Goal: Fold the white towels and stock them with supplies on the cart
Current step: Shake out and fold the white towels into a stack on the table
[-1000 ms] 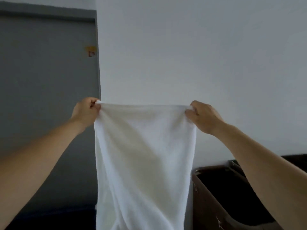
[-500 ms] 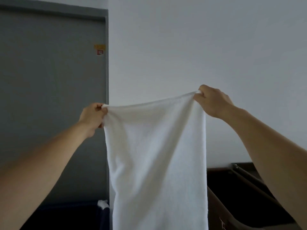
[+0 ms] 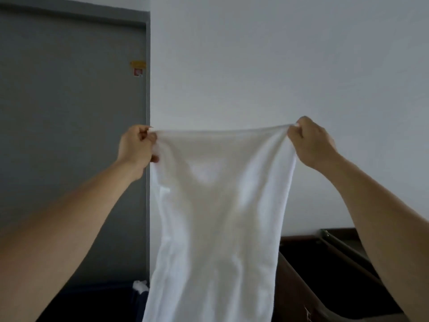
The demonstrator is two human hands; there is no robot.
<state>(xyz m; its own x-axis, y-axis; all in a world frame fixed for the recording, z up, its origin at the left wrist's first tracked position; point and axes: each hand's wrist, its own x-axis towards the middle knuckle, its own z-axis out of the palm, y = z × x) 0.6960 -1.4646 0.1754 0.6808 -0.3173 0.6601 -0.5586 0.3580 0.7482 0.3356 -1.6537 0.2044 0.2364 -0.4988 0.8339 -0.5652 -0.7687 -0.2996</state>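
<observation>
The white towel [image 3: 216,217] hangs in the middle of the frame, held up high and spread wide, and its long end drops out of sight at the bottom. The left hand [image 3: 137,149] pinches its top left corner, fingers [image 3: 152,137] curled tight on the cloth. The right hand [image 3: 311,142] grips the top right corner the same way. Behind the towel is a white wall [image 3: 255,66]. A grey door [image 3: 69,135] fills the left side, with a yellow and red sticker [image 3: 138,69] near its edge. A dark brown bin [image 3: 325,275] sits at the lower right.
</observation>
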